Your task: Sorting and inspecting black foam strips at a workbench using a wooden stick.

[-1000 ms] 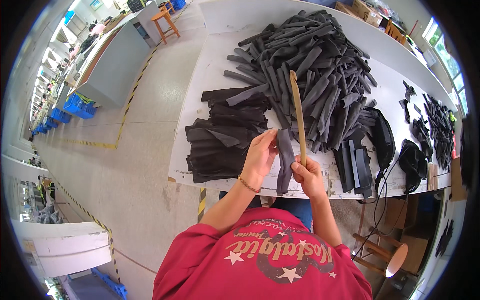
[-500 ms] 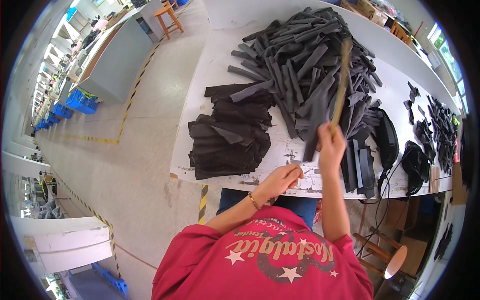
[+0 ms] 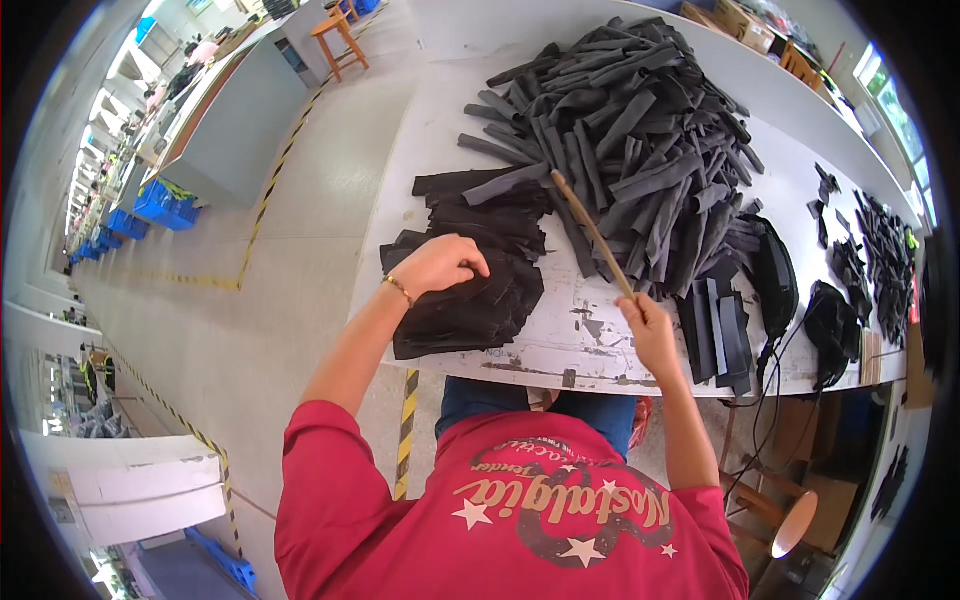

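Note:
My left hand (image 3: 442,266) is over a stack of flat black fabric pieces (image 3: 470,315) at the table's left, fingers curled together. Whether a piece is pinched in them is hidden. My right hand (image 3: 648,325) is wrapped round the lower end of a thin wooden stick (image 3: 592,232), above the table's front part. The stick tilts up and left, bare along its length. Beyond it rises a big heap of dark grey fabric tubes (image 3: 625,120). One loose grey tube (image 3: 505,184) lies across the back of the black stack.
Flat dark strips (image 3: 718,335) lie right of my right hand. Farther right are two black bags (image 3: 830,335) with cords hanging off the white table's (image 3: 560,350) front edge. A raised panel (image 3: 800,90) borders the table's back. A wooden stool (image 3: 790,525) stands below at right.
My left hand has moved left and away from me, onto the black stack. The stick has swung left; the dark tube that hung by my right hand is no longer there.

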`<state>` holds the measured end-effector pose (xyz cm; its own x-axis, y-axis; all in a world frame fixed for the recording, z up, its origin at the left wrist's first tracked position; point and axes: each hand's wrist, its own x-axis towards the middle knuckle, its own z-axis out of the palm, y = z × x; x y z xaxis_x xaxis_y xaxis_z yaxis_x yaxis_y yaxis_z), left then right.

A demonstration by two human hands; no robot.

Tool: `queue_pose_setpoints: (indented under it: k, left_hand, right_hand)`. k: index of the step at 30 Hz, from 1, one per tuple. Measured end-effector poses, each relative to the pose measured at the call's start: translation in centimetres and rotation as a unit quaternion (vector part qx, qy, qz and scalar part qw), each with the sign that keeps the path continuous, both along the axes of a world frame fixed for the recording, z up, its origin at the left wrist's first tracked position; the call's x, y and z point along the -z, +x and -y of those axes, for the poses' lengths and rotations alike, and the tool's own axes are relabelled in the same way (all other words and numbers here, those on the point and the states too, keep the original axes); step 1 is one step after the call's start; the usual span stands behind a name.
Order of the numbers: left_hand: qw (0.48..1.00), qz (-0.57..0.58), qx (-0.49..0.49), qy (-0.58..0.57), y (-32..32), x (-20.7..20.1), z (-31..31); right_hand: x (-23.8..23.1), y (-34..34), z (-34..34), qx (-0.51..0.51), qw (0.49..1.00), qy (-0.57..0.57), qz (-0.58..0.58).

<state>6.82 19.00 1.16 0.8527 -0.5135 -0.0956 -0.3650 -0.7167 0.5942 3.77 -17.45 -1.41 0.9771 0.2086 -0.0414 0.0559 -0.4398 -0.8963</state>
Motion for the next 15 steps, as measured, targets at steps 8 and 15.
queue_pose_setpoints:
  k: [8,15]
  left_hand:
    - [0.997,0.062,-0.024,0.027,-1.3,-1.7,0.3]
    - [0.981,0.178,-0.071,-0.030,-2.1,-4.1,-0.2]
  right_hand:
    - [0.2,-2.0,1.3,-0.014,1.000,0.011,-0.011]
    - [-3.3,-4.1,0.9,-0.142,0.985,-0.027,-0.092]
